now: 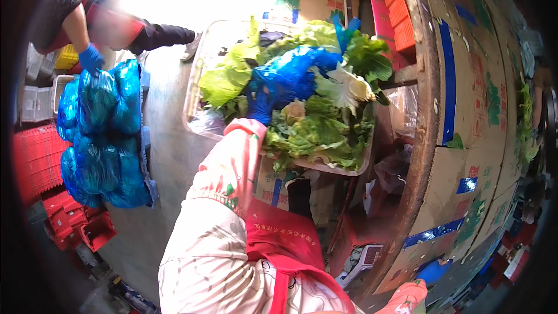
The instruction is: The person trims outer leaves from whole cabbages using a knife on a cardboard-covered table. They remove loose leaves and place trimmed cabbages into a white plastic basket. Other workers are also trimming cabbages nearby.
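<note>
My left hand (260, 104), in a blue glove, reaches over a plastic crate (283, 165) heaped with loose lettuce leaves (311, 133). It touches a crumpled blue plastic bag (294, 69) lying on the leaves; whether the fingers grip it is hard to tell. My right hand (433, 271), also blue-gloved, is at the lower right over the cardboard-covered table (457, 183). Its fingers are too small and partly hidden to show a hold. A small leaf (455, 141) lies on the cardboard.
At upper left a co-worker's blue-gloved hand (91, 59) touches filled blue bags (98, 100) stacked in a crate. Red crates (37, 157) stand beyond them. A wooden table edge (429, 96) runs between the leaf crate and the cardboard. A red container (355, 235) stands below.
</note>
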A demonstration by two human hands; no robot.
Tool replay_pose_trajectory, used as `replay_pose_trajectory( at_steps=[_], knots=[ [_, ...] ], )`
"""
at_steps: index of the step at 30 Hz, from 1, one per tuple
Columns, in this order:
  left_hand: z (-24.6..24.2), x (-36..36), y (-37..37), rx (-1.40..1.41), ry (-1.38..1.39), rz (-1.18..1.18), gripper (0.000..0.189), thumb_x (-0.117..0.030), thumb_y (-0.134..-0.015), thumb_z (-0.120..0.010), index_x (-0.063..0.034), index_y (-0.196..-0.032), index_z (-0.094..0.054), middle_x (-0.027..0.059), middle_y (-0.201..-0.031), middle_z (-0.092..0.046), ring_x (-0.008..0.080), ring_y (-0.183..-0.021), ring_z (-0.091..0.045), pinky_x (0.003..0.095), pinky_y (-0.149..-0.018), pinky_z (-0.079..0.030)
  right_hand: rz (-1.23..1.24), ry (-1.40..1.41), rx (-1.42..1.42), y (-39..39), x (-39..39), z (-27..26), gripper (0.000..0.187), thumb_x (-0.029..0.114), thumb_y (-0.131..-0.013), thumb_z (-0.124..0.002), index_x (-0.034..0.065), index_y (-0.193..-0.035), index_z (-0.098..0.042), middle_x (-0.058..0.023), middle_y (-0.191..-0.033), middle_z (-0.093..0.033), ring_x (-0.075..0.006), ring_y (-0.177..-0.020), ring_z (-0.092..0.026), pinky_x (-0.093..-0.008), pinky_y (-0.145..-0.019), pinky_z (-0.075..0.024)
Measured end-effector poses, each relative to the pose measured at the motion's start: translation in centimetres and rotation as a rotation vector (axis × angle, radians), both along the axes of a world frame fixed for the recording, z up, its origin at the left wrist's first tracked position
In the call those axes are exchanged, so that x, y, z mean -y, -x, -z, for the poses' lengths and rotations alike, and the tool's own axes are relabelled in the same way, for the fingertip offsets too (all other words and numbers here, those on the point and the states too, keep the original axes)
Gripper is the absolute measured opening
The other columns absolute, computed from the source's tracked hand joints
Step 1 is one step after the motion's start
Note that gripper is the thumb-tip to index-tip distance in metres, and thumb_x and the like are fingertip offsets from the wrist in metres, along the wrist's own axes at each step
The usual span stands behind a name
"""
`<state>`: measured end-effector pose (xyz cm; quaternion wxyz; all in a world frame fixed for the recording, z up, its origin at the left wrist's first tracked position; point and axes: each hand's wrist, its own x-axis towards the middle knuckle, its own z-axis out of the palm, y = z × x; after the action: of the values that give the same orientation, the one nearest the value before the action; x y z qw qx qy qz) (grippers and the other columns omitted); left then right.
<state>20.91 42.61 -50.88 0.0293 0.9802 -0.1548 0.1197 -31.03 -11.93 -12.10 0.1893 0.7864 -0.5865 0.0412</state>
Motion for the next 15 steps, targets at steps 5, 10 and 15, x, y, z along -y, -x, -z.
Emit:
replay_pose_trajectory(
  at_steps=[5,10,15],
  knots=[
    [-9.2,3.4,-5.1,-0.462,0.696,0.318,0.029,-0.031,-0.088,-0.059,-0.0111,-0.108,-0.063,0.0133,-0.103,-0.062,0.0268,-0.095,-0.06,0.0409,-0.082,-0.049,0.023,0.113,-0.177,-6.2,-8.8,-4.5,0.048,0.021,-0.09,-0.045,-0.0019,-0.131,-0.048,-0.0211,-0.131,-0.052,-0.0361,-0.116,-0.052,-0.0447,-0.102,-0.037],
    [-19.7,-5.3,-0.7,-0.531,0.557,0.557,0.047,-0.023,-0.086,-0.058,-0.0282,-0.132,-0.053,0.012,-0.131,-0.053,0.0348,-0.118,-0.052,0.0434,-0.094,-0.045,-0.221,0.164,-0.134,-15.7,-22.8,-7.8,0.056,0.028,-0.084,-0.053,0.0013,-0.132,-0.049,-0.0195,-0.135,-0.05,-0.0376,-0.122,-0.048,-0.051,-0.106,-0.0315],
    [-25.7,-20.0,1.4,-0.226,0.823,0.306,0.02,-0.025,-0.082,-0.059,-0.0189,-0.099,-0.068,0.0143,-0.076,-0.062,0.0365,-0.07,-0.063,0.0464,-0.06,-0.05,-0.965,-0.404,0.296,-28.9,-37.0,-0.1,0.056,0.004,-0.073,-0.051,-0.0076,-0.128,-0.048,-0.0223,-0.125,-0.054,-0.035,-0.119,-0.049,-0.0421,-0.105,-0.0361]
  ],
)
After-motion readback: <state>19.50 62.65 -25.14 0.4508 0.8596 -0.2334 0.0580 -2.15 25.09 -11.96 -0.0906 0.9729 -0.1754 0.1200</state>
